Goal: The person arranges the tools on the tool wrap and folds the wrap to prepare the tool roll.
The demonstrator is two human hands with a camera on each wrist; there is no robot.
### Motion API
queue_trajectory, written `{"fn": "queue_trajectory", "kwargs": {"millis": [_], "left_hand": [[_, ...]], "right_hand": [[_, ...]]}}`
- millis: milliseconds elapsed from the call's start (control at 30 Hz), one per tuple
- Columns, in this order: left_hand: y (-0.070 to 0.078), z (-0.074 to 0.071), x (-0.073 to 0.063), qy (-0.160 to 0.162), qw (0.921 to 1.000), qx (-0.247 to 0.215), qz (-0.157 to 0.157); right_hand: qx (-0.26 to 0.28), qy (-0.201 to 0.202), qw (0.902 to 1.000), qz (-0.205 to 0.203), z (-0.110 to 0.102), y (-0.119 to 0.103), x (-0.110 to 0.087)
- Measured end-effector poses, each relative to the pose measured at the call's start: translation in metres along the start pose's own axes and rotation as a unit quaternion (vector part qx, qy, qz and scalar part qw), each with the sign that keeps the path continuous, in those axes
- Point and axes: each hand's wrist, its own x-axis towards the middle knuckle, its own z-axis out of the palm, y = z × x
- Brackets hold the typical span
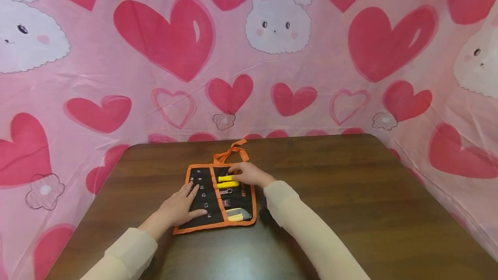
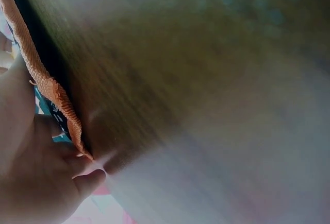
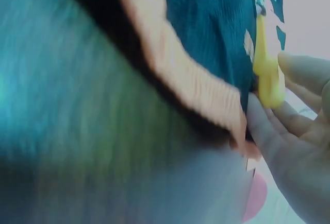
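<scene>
A black tool pouch with orange edging lies spread on the table, printed with numbers down its left part. My left hand rests on that part, fingers spread; in the left wrist view the fingers lie along the orange edging. At the pouch's upper right, my right hand pinches a yellow-handled tool between thumb and fingers. Its working end is hidden in the pocket. Just below sits a second yellow handle. Farther down the pockets are a ring-ended wrench and a yellow-grey utility knife.
Orange tie straps trail from the pouch's far edge. Brown wooden tabletop extends to both sides. A pink cloth with hearts and rabbits hangs behind the table and along its sides.
</scene>
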Motion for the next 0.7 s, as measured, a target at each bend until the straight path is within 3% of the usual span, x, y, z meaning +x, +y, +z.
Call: {"fn": "queue_trajectory", "kwargs": {"millis": [200, 700], "left_hand": [[0.0, 0.001, 0.0, 0.001, 1.0, 0.002, -0.002], [0.001, 0.002, 0.0, -0.006, 0.9999, 0.004, -0.008]], "right_hand": [[0.028, -0.017, 0.9995, 0.002, -0.006, 0.009, -0.002], [0.042, 0.002, 0.999, 0.015, -0.006, 0.007, -0.003]]}}
